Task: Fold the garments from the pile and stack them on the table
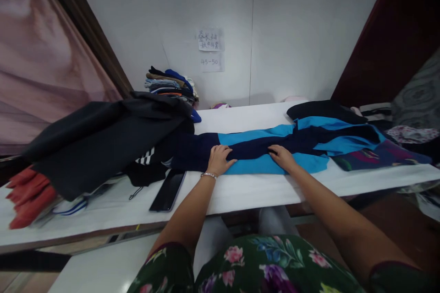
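Observation:
A navy and bright blue garment (254, 144) lies stretched lengthwise over the white table in front of me. My left hand (219, 159) rests on its left part, fingers extended over the fabric and thumb apart; a bracelet circles the wrist. Farther right, my right hand (282, 157) lies on the lower edge of the same garment, its fingers reaching onto the navy strip and slightly bent. Both palms face down on the cloth. The garment's right end spreads over other dark clothes.
A large black garment (103, 137) covers the left side, beside orange-red cloth (30, 197). A phone (167, 191) lies near the front edge. Folded clothes (170, 84) are stacked by the wall, below paper notes (211, 39). More clothes, including a patterned purple one (385, 155), lie right.

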A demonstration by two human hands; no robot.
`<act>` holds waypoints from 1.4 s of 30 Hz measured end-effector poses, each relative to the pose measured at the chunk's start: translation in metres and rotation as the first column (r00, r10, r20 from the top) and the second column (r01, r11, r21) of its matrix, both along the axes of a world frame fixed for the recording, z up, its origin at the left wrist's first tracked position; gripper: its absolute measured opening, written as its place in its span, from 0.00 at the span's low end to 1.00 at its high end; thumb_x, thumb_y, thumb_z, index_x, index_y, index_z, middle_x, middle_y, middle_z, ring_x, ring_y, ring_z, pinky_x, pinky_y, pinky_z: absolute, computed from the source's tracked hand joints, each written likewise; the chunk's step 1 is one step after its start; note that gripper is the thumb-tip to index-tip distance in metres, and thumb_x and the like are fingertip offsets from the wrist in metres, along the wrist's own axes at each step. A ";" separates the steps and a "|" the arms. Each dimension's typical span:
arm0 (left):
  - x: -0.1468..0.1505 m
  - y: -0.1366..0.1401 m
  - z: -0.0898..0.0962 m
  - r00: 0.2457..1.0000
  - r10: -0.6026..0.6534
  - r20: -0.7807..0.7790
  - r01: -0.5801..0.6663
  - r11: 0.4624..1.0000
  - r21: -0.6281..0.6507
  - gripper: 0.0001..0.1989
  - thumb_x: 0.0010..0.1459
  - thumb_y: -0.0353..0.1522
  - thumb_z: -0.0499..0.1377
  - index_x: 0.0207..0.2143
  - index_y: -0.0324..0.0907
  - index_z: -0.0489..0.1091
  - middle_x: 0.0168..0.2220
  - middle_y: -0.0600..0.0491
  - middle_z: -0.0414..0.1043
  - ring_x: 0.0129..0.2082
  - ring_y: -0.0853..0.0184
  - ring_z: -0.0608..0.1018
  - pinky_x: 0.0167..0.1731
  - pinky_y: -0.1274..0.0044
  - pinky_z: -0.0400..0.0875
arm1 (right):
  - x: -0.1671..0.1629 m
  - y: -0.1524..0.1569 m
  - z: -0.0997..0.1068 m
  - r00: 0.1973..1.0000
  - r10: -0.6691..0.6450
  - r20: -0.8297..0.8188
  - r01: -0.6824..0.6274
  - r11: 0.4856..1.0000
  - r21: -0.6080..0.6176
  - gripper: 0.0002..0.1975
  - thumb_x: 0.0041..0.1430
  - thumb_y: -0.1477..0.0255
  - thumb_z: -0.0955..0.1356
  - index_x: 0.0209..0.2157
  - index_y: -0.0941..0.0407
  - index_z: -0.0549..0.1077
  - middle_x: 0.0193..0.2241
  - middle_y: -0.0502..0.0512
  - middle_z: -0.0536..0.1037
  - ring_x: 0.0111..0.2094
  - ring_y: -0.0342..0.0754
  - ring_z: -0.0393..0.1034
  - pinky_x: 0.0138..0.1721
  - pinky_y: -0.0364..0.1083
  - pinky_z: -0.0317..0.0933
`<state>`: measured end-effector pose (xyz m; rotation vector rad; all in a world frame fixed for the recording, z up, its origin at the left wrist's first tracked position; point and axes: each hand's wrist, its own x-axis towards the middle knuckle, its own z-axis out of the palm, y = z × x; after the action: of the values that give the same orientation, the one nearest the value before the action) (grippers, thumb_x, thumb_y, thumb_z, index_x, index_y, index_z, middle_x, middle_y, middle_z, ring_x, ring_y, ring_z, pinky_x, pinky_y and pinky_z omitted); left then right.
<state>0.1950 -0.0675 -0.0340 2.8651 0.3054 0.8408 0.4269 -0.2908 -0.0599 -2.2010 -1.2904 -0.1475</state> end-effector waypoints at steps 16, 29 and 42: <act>-0.003 -0.005 -0.004 0.953 0.297 0.061 -0.292 0.953 -0.077 0.12 0.65 0.34 0.52 0.45 0.48 0.75 0.50 0.52 0.74 0.52 0.62 0.71 0.56 0.65 0.57 | -0.024 0.024 0.036 0.960 -0.269 0.072 0.272 0.852 -0.447 0.36 0.59 0.50 0.62 0.63 0.55 0.60 0.60 0.64 0.63 0.58 0.62 0.60 0.52 0.55 0.60; -0.009 -0.005 -0.010 0.928 0.372 0.012 -0.367 0.922 -0.123 0.18 0.59 0.25 0.52 0.48 0.47 0.73 0.54 0.52 0.71 0.57 0.63 0.67 0.63 0.62 0.48 | 0.021 0.010 -0.010 0.959 -0.272 0.079 0.265 0.960 0.091 0.20 0.58 0.72 0.58 0.48 0.56 0.72 0.50 0.59 0.73 0.48 0.53 0.69 0.48 0.50 0.63; -0.023 0.011 -0.007 0.784 0.621 -0.002 -0.611 0.771 -0.179 0.30 0.49 0.25 0.55 0.57 0.42 0.66 0.65 0.47 0.57 0.67 0.58 0.52 0.66 0.57 0.38 | 0.019 0.007 -0.019 0.970 -0.242 0.037 0.238 0.967 0.086 0.23 0.53 0.67 0.60 0.50 0.58 0.70 0.48 0.63 0.73 0.46 0.57 0.69 0.46 0.53 0.64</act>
<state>0.1719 -0.0562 -0.0413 2.5708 1.2997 0.9216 0.4457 -0.2836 -0.0785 -2.2888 -1.0181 -0.3416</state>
